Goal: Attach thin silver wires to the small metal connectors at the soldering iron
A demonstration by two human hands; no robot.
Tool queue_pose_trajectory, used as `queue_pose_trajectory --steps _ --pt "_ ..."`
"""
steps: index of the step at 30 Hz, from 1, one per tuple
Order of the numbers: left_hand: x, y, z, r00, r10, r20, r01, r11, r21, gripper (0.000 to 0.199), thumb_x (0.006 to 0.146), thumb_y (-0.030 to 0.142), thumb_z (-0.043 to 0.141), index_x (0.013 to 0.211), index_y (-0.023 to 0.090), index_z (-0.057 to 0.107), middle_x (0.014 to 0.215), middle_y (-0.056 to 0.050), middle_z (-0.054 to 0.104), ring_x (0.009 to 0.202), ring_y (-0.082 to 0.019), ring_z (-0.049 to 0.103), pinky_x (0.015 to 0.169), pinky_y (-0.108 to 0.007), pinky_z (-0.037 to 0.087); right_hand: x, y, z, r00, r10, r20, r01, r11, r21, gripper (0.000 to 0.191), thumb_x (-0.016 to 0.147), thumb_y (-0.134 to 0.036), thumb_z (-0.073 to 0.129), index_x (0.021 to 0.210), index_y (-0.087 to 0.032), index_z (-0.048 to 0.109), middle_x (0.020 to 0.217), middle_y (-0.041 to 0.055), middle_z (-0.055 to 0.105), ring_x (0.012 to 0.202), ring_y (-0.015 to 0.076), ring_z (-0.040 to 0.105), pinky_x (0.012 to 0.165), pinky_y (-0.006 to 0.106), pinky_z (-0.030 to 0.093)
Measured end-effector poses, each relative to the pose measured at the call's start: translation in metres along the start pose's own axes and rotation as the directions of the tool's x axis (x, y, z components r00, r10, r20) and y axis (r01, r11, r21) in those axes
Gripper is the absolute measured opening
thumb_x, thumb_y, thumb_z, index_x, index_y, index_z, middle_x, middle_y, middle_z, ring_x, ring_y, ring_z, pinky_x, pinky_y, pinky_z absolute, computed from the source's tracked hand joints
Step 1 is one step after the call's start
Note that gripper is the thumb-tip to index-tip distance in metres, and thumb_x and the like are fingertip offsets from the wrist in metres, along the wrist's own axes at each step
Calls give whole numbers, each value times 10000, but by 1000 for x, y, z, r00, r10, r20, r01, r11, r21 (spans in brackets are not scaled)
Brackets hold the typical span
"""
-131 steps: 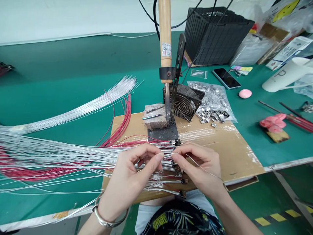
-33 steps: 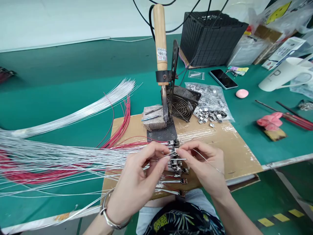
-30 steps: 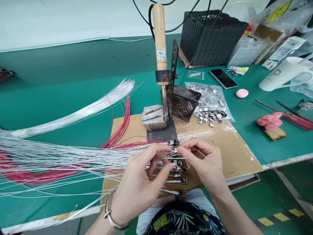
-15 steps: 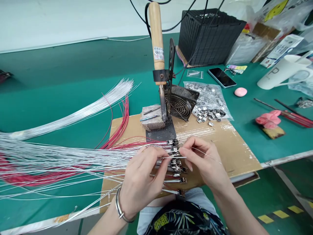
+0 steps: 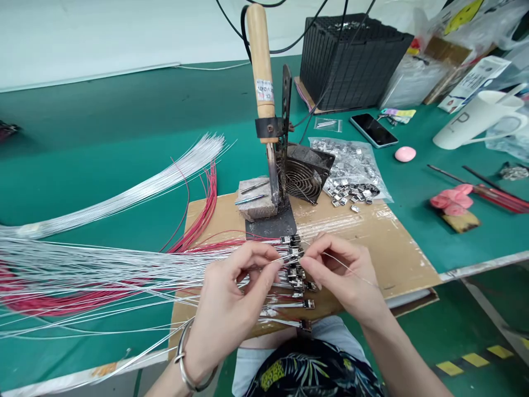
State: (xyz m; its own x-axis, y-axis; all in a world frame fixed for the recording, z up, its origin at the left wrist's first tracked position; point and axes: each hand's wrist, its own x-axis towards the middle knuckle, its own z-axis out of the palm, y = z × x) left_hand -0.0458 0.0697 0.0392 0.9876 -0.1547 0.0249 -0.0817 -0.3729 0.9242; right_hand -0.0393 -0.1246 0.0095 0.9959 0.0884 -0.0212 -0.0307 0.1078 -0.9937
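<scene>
Floral cloth (image 5: pixel 314 372) over the lap, nearest of all; silver bangle (image 5: pixel 184 358) around the left wrist. Left hand (image 5: pixel 233 292) raised just above the cardboard sheet (image 5: pixel 384 259), its fingers (image 5: pixel 273 259) curled nearly shut in a pinch on silver wires (image 5: pixel 264 264), the exact strands too fine to tell. Right hand (image 5: pixel 343 278) close beside it, thumb and forefinger (image 5: pixel 309 256) closed on a single silver wire (image 5: pixel 351 270) trailing out toward the wrist. Metal connectors (image 5: pixel 295 270) bunched in a stacked row between both hands, wires fanning left beyond the counter's front edge. By appearance, step in hand: fine placing of single wires at the connectors, with the next move seemingly calling for steady fingertip alignment, free of neighbouring strands. Farther on, red wires (image 5: pixel 202 215) and a silver wire bundle (image 5: pixel 124 198) across the green counter (image 5: pixel 124 110). Soldering iron (image 5: pixel 260 66) upright in its stand behind a stone block (image 5: pixel 254 201), next to a fan guard (image 5: pixel 306 179). Plastic bag of metal clips (image 5: pixel 351 162) beyond the sheet's far edge; white mug (image 5: pixel 475 121) and phone (image 5: pixel 372 129) toward the counter's far right corner.
</scene>
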Motion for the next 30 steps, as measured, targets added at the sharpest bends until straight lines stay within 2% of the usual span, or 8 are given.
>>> queue_pose_trajectory --steps 5,10,18,23,25,27,29,30 --pt "3 6 -3 995 -90 47 92 996 -23 160 946 289 649 812 217 699 648 27 673 600 -125 586 543 -232 430 -1 -1 2 1000 -21 -7 21 1000 -18 175 892 -293 781 778 -199 687 656 -40 572 579 95 473 540 254 350" --pt "5 11 -5 992 -116 52 118 992 -41 198 936 303 648 770 200 683 637 16 636 602 -131 559 525 -239 400 -4 0 -4 991 -97 94 104 992 -71 255 1005 -412 616 897 -204 717 739 -12 605 655 125 547 618 286 405" --pt "3 5 -4 994 -36 107 44 997 -68 114 930 230 667 827 217 714 655 18 675 596 -141 615 527 -241 443 -3 -11 -1 959 -227 170 270 914 -303 193 980 -180 637 787 -196 641 720 -21 566 663 124 503 611 291 356" --pt "6 -1 -4 992 122 -29 -122 992 5 113 933 146 690 892 244 730 838 24 748 756 -139 669 701 -250 531 -6 -8 -1 970 -217 105 239 923 -302 216 980 -188 635 765 -196 627 700 -14 553 646 134 493 595 299 349" --pt "9 -1 -9 959 258 -118 -242 961 135 126 946 131 688 935 245 741 938 3 765 872 -163 691 821 -298 538 -7 -6 -3 975 -208 77 222 926 -305 224 980 -201 639 756 -197 630 699 -11 560 650 138 502 596 300 354" --pt "13 -3 -21 884 414 -216 -325 878 351 122 949 134 695 969 243 744 988 -23 768 934 -198 684 890 -358 515 -9 -4 -7 979 -197 51 203 929 -310 230 981 -219 639 752 -199 637 696 -8 561 647 142 503 596 301 354" --pt "19 -9 -40 798 552 -244 -310 722 618 71 940 185 717 965 243 750 981 -44 772 916 -233 654 890 -399 479 -11 -3 -13 984 -179 16 175 931 -321 239 983 -249 643 748 -201 645 679 -9 547 632 145 487 586 304 340" --pt "23 -14 -52 779 582 -234 -256 635 728 39 941 230 717 953 242 753 988 -55 774 896 -248 634 868 -407 463 -12 -1 -17 985 -172 -8 160 931 -327 247 981 -265 649 742 -202 647 666 -10 535 622 146 475 579 306 329"
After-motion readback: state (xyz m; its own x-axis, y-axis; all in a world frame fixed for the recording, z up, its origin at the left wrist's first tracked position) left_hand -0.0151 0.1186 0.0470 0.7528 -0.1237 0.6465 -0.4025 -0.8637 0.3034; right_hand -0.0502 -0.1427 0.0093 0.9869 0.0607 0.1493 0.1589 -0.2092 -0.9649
